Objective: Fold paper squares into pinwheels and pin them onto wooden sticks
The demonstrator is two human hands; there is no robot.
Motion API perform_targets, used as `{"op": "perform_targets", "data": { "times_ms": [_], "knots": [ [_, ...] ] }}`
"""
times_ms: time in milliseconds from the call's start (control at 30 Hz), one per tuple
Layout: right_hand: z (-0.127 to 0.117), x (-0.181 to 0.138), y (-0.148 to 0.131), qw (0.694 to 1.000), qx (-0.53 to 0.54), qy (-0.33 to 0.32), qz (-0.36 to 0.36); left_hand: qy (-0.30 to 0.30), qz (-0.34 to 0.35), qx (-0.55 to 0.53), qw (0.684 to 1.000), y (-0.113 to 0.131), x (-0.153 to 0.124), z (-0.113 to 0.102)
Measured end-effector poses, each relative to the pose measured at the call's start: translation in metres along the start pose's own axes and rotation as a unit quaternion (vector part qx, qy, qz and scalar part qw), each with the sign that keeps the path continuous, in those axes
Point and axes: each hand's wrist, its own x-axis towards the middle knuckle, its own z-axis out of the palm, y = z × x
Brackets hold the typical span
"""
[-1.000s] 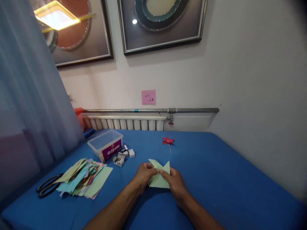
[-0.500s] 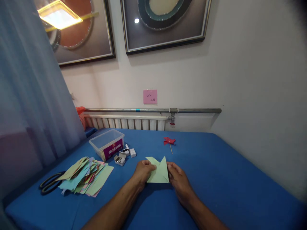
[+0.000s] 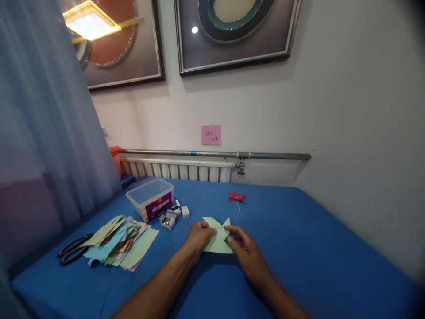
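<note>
A pale green sheet of paper (image 3: 215, 244), notched at its top edge with two pointed corners, is held just above the blue table. My left hand (image 3: 198, 239) pinches its left side, thumb lying on top. On the right side, my right hand (image 3: 244, 249) has thumb and fingers closed on the paper near the right-hand point. Beyond the hands lies a red paper pinwheel (image 3: 237, 197) on a thin wooden stick.
At left, a pile of coloured paper (image 3: 122, 241) partly covers black-handled scissors (image 3: 73, 250). Behind it stand a clear plastic box (image 3: 150, 199) with a purple label and small white boxes (image 3: 168, 219), one open with metal pins. The blue table (image 3: 299, 248) meets the wall.
My right hand has shifted left from the paper's right edge onto its face, gripping near the right point. My left hand keeps its pinch. The view has turned slightly left.
</note>
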Motion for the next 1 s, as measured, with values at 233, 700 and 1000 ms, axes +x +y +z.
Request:
{"op": "perform_targets", "data": {
  "times_ms": [233,700,1000],
  "knots": [
    [0.002,0.006,0.005,0.999,-0.027,0.037,0.007,0.000,-0.003,0.048,0.999,-0.002,-0.004,0.007],
    [0.007,0.010,0.009,0.983,-0.140,0.108,0.049,-0.026,0.017,0.056,0.998,-0.010,-0.003,0.011],
    [0.006,0.009,0.014,0.975,-0.185,0.110,0.056,-0.033,0.011,0.055,0.998,-0.012,-0.001,0.011]
  ]
}}
